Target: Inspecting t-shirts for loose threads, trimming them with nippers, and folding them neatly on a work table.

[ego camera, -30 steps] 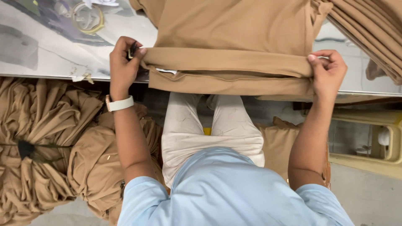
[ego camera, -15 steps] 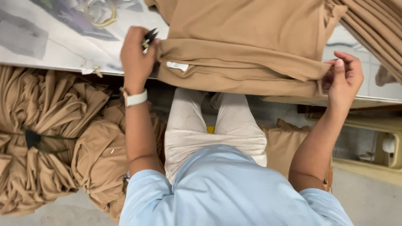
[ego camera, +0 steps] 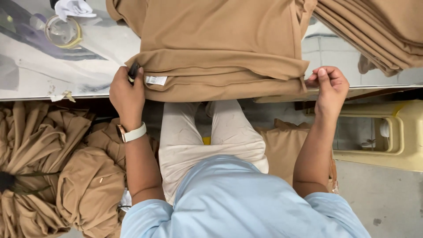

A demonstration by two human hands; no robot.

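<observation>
Since the earlier frame the left hand (ego camera: 128,90), closed on a small dark tool (ego camera: 133,69), has been lowered beside the white label (ego camera: 156,80) of the folded tan garment (ego camera: 220,66) at the table (ego camera: 66,75) edge, while the right hand (ego camera: 328,83) pinches its other corner, so trimming near the label seems in hand and a steady hold is called for.

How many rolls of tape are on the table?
1: a clear tape roll lies at the table's far left, near a white cloth. Others may be hidden under the tan fabric.
</observation>
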